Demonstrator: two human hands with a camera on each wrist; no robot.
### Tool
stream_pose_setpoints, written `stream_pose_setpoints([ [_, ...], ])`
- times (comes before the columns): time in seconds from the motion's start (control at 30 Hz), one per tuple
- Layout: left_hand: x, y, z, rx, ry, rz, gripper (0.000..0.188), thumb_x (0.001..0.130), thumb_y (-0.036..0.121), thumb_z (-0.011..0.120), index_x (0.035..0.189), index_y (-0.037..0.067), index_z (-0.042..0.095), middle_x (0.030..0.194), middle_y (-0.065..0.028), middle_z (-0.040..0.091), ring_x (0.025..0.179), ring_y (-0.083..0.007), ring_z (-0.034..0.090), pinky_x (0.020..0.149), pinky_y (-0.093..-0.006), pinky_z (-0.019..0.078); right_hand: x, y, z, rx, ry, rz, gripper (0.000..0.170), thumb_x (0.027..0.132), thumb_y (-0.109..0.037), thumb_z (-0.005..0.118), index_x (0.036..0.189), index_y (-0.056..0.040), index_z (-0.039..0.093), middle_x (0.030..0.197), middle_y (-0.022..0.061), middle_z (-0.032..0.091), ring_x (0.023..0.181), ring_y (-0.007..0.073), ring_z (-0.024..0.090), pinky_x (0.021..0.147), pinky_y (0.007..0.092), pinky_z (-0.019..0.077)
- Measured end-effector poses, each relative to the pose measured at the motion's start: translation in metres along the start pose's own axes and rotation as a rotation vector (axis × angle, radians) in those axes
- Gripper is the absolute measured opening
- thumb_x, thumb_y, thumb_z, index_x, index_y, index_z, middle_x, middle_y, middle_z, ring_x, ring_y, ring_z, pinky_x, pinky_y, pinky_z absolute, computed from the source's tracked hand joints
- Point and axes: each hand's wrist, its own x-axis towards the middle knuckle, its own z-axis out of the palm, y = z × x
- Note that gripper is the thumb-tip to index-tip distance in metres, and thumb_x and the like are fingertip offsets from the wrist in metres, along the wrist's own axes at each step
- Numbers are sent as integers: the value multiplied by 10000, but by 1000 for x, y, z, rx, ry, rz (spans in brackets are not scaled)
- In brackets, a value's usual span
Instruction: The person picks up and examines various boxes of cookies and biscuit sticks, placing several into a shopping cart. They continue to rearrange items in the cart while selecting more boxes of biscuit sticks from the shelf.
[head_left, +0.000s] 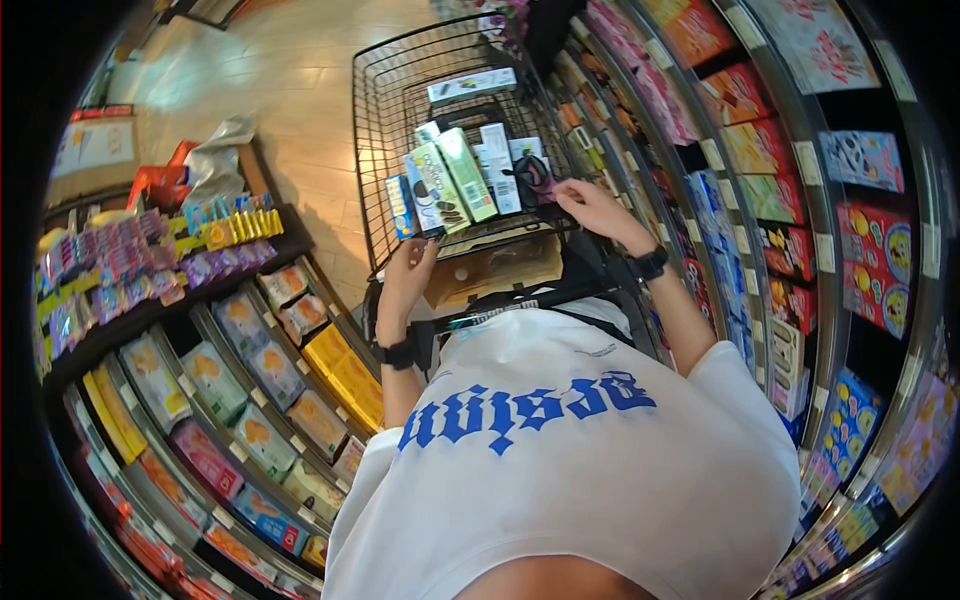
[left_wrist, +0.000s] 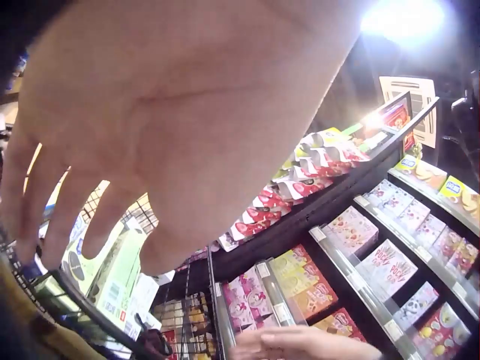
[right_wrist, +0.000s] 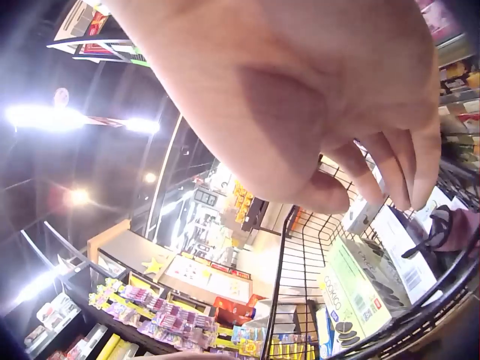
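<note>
A black wire shopping cart (head_left: 357, 120) stands in front of me. In its basket, a green cookie box (head_left: 466, 175) leans beside a white cookie box (head_left: 432, 190). Next to them are a narrow blue box (head_left: 400, 207) and a white box with printed panels (head_left: 500, 165). A dark pinkish bundle with black straps (head_left: 535, 180) lies at the basket's right side. My left hand (head_left: 405, 278) hangs at the basket's near left corner, fingers loosely bent around nothing. Over the near right side, my right hand (head_left: 605, 215) has relaxed, empty fingers close to the bundle, as the right wrist view also shows.
Snack shelves (head_left: 790, 190) rise close along the cart's right side. To the left, a low shelf unit (head_left: 250, 390) holds packaged food, with hanging snack packs (head_left: 120, 260) on top. A long box (head_left: 471, 87) lies at the basket's far end. Wooden floor (head_left: 290, 90) stretches ahead left.
</note>
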Motion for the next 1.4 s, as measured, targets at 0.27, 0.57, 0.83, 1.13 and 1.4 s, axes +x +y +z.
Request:
stream_pose_setpoints([
  [0.27, -27, 9, 17, 142, -256, -104, 489, 989, 350, 661, 1297, -29, 625, 1161, -195, 722, 1054, -210, 699, 869, -336, 531, 97, 6, 23, -377, -239, 160, 460, 971, -127, 499, 1409, 11, 515, 989, 113, 702, 898, 215, 689, 750, 364, 560],
  [0.57, -58, -33, 15, 61, -49, -119, 504, 993, 394, 646, 1271, -23, 598, 997, -136, 695, 898, -200, 651, 792, -323, 516, 170, 86, 71, -877, -481, 511, 623, 890, -114, 526, 1509, -70, 472, 1589, 201, 403, 1384, 341, 484, 1070, 508, 442],
  [0.83, -82, -19, 7, -39, -65, -53, 468, 994, 315, 638, 1306, -32, 595, 1140, -193, 693, 1025, -257, 659, 898, -357, 512, 149, 31, 56, -1061, -788, 199, 358, 867, -284, 606, 978, 21, 757, 953, 190, 744, 836, 320, 710, 717, 449, 551],
  [1.13, -60, -7, 8, 166, -163, 98, 469, 953, 250, 710, 1295, -47, 591, 1169, -200, 700, 1101, -266, 675, 941, -364, 513, 96, -4, 32, -396, -111, -120, 554, 718, -88, 698, 1232, -29, 500, 1005, 273, 681, 991, 453, 670, 793, 493, 534],
  [1.4, -62, 49, 13, -43, -173, 471, 907, 821, 198, 864, 1516, -57, 341, 1428, -244, 454, 1182, -308, 588, 1023, -376, 481, -38, -120, 24, -140, -105, -302, 788, 869, -211, 737, 1529, -40, 343, 1329, 268, 598, 1154, 369, 637, 952, 420, 503],
])
